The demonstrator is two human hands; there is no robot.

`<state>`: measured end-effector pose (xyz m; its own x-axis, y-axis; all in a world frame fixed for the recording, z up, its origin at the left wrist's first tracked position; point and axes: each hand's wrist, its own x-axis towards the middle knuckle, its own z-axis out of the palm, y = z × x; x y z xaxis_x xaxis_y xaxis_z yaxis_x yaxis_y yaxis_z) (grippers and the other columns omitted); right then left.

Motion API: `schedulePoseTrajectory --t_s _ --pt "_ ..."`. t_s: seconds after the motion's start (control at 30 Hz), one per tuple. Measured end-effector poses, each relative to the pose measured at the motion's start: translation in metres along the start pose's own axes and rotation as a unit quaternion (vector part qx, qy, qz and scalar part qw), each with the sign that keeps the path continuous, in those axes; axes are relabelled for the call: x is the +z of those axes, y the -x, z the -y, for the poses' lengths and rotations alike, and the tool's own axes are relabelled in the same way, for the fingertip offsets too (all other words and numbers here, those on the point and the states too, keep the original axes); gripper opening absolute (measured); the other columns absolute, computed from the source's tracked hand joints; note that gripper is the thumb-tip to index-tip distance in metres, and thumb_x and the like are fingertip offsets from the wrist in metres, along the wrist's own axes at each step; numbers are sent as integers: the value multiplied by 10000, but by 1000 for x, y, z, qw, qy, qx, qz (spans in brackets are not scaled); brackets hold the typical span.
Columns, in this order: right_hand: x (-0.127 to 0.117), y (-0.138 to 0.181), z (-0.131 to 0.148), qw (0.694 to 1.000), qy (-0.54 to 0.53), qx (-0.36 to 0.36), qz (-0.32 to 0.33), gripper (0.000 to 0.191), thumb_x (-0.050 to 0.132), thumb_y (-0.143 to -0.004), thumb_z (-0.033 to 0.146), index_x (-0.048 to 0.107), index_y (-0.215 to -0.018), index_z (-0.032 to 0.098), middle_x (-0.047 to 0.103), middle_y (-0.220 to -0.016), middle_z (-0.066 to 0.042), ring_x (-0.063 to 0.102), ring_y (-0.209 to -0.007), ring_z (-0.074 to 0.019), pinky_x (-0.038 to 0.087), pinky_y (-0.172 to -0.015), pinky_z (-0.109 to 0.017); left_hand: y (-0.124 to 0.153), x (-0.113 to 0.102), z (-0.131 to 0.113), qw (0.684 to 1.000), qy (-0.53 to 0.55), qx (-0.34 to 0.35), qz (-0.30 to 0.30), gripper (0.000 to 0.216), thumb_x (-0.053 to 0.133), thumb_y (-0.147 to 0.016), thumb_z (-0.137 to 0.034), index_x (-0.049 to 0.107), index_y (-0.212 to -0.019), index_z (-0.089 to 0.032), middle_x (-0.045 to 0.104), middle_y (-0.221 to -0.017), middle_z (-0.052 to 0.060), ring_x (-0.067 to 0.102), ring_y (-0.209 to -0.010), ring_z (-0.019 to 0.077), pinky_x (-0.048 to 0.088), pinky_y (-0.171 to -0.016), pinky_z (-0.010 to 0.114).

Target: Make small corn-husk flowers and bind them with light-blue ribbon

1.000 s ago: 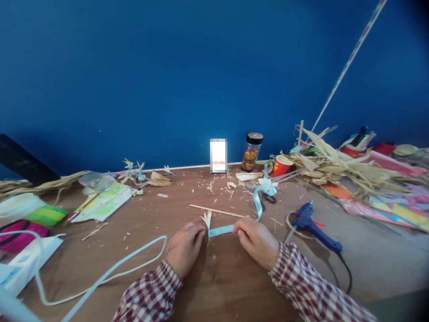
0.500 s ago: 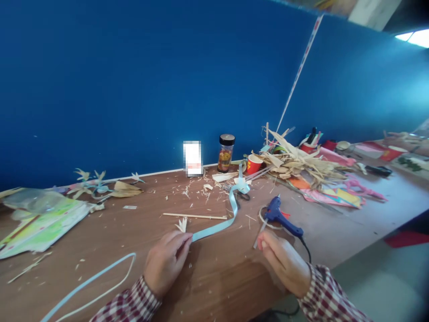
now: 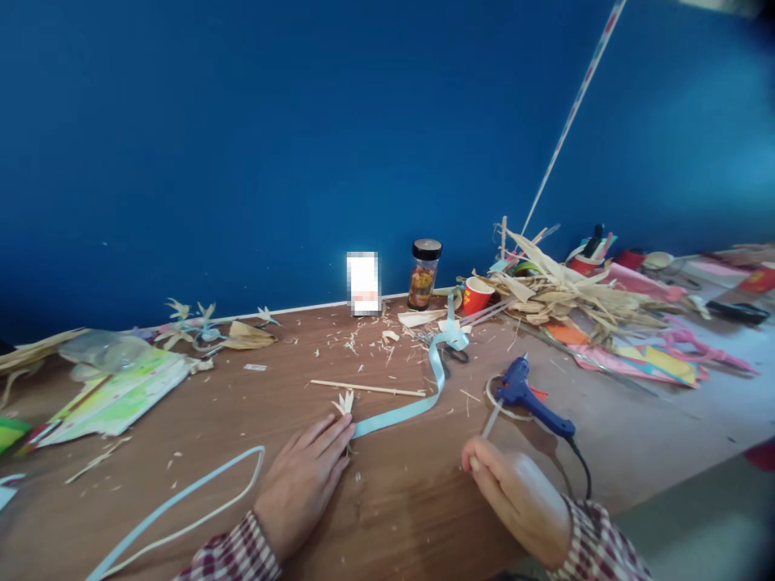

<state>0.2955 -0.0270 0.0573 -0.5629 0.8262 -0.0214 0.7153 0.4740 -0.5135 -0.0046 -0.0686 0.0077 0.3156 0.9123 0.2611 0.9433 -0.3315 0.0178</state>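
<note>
My left hand (image 3: 308, 476) lies flat on the table, fingers stretched out. Its fingertips rest on the end of a light blue ribbon (image 3: 396, 413) and beside a small pale husk flower (image 3: 345, 402), whose lower part they hide. The ribbon curves away to a looped bundle near a pair of scissors (image 3: 458, 355). Closed in a pinch, my right hand (image 3: 514, 492) hovers above the table's front part; what its fingers hold, if anything, is hidden. Just beyond it lies a blue glue gun (image 3: 536, 403) with a glue stick (image 3: 492, 418) at its side.
A thin stick (image 3: 366, 388) lies crosswise. Toward the wall stand a lidded jar (image 3: 424, 278), a red paper cup (image 3: 477, 296) and a heap of dry husks (image 3: 569, 294). Painted paper (image 3: 130, 391) and husk flowers (image 3: 203, 323) are on the left, near a blue-and-white loop (image 3: 182, 488).
My left hand has gone from pinching the ribbon's end to lying flat over it. My right hand stays pinched. The view has turned somewhat to the left.
</note>
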Motion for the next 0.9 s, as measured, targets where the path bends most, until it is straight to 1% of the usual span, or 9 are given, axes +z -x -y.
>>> schedulePoseTrajectory --t_s 0.2,0.3,0.4,0.5,0.6,0.67,0.77,0.83,0.9 --pt "-11 -2 13 1000 13 -6 -16 226 281 -849 205 498 -788 218 511 -551 13 471 -495 -135 296 -504 -268 2 3 1 1000 -19 0 12 428 391 -834 -337 435 -1252 -254 468 -1286 6 425 -1160 220 402 -901 369" --pt "-21 -9 14 1000 20 -15 -7 212 301 -844 199 506 -811 238 529 -563 8 492 -520 -143 321 -521 -274 2 3 0 1000 -13 -2 8 435 392 -834 -336 419 -1261 -257 453 -1299 0 413 -1169 212 392 -909 363" --pt "-33 -29 9 998 40 -50 -13 188 324 -852 235 512 -856 237 572 -650 -12 536 -612 -153 367 -583 -270 2 3 -1 1000 -2 -14 7 466 392 -834 -326 367 -1293 -247 451 -1302 5 406 -1173 208 384 -917 359" --pt "-49 -65 -4 990 117 -77 -26 167 359 -849 250 515 -900 217 599 -790 -33 557 -732 -171 385 -653 -276 2 3 -3 1000 8 -26 2 469 394 -835 -312 354 -1297 -247 467 -1289 9 404 -1176 209 375 -925 367" --pt "-64 -108 -19 970 243 -20 -23 193 398 -837 273 525 -969 212 591 -899 -67 560 -786 -196 390 -675 -299 3 3 -3 1000 16 -23 -4 459 394 -835 -317 368 -1288 -245 470 -1287 17 404 -1175 214 367 -935 378" --pt "-70 -134 -28 952 301 52 -8 246 424 -827 272 507 -1043 188 566 -999 -106 553 -866 -227 398 -700 -317 4 3 -3 1000 20 -21 -7 459 396 -835 -315 369 -1287 -239 474 -1283 26 409 -1171 214 367 -937 380" --pt "-72 -162 -41 945 316 85 6 322 487 -797 269 497 -1084 123 551 -1028 -166 549 -902 -273 415 -695 -351 4 3 -3 999 24 -20 -13 452 396 -836 -302 372 -1284 -241 481 -1277 29 416 -1165 211 372 -935 380" --pt "-72 -172 -47 944 314 95 28 279 527 -779 229 536 -1036 120 584 -960 -147 565 -875 -250 428 -700 -338 4 3 -3 999 26 -23 -12 445 393 -838 -304 378 -1279 -241 479 -1279 24 414 -1167 208 374 -936 380" --pt "-72 -179 -51 943 312 99 54 192 528 -792 216 575 -959 134 604 -897 -96 575 -836 -198 442 -713 -315 3 3 -3 999 27 -26 -8 440 386 -841 -312 381 -1275 -239 474 -1284 18 409 -1171 207 376 -936 380"
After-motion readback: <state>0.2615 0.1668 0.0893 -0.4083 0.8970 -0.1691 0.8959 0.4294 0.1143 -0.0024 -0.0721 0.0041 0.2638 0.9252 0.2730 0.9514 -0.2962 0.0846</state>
